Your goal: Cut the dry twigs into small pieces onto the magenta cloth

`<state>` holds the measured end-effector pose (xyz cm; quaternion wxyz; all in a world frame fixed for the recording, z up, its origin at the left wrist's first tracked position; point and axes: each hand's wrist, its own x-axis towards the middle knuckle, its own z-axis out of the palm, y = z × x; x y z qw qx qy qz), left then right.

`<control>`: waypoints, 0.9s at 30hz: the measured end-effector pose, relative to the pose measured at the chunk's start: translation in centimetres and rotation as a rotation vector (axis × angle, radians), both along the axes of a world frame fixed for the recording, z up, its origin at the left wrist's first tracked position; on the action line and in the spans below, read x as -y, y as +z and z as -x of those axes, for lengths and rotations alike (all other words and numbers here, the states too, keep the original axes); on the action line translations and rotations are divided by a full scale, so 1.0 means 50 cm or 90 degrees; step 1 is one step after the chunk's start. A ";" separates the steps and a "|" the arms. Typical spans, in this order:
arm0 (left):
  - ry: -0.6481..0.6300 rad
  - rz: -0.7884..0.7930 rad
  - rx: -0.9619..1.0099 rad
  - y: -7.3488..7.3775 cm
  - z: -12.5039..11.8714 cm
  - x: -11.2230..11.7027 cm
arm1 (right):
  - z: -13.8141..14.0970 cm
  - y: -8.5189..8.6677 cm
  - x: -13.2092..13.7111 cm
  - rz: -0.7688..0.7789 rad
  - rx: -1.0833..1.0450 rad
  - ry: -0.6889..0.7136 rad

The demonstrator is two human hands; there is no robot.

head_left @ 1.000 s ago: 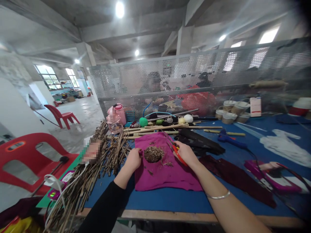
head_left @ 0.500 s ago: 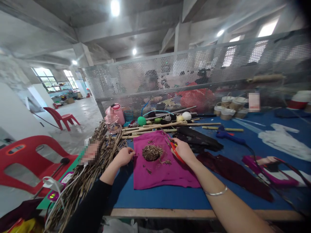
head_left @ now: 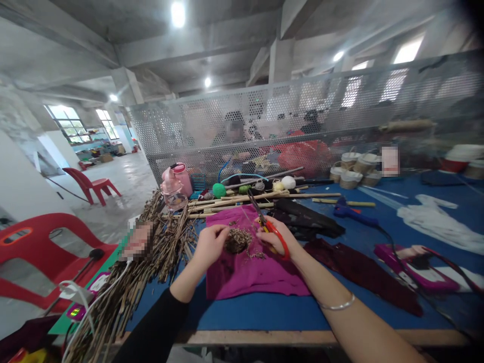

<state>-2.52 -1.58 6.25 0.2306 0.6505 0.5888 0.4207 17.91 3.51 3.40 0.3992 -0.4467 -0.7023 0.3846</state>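
Observation:
A magenta cloth lies flat on the blue table, with a small heap of brown dried plant bits near its middle. Over the heap's left side, my left hand has thumb and fingertips pinched together; anything between them is too small to make out. My right hand grips a pair of scissors with red handles, to the right of the heap. The dark blades point away and up to the left, parted. Loose crumbs lie on the cloth beside the heap.
Dry stalks fill the table's left side. Behind the cloth lie sticks, yarn balls and a pink bottle. Dark cloths and a blue glue gun lie to the right. A perforated metal screen stands behind.
My left hand has moved right and up, from the cloth's left edge to over the heap. The scissors have turned more upright in my right hand, and their blades have parted.

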 end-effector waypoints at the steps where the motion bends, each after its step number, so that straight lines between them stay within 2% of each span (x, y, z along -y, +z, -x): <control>1: -0.018 0.037 0.089 -0.002 -0.024 -0.003 | 0.008 0.005 0.010 0.029 -0.075 0.035; 3: -0.033 0.111 0.293 -0.012 -0.063 -0.009 | 0.025 0.011 0.028 0.058 -0.155 0.072; 5: -0.033 0.114 0.445 -0.027 -0.087 -0.016 | 0.041 0.012 0.043 0.057 -0.172 0.097; 9: -0.034 0.138 0.629 -0.049 -0.088 -0.028 | 0.056 0.001 0.052 0.026 -0.153 0.109; 13: -0.044 0.159 0.657 -0.054 -0.066 -0.023 | 0.044 -0.002 0.051 -0.017 -0.038 0.054; 16: -0.071 0.169 0.654 -0.057 -0.063 -0.014 | 0.035 0.006 0.055 -0.052 0.057 0.069; 20: -0.086 0.170 0.636 -0.062 -0.074 -0.003 | 0.038 0.014 0.064 -0.100 0.118 0.066; 27: -0.086 0.168 0.579 -0.060 -0.087 0.010 | 0.042 0.004 0.064 -0.184 0.186 0.025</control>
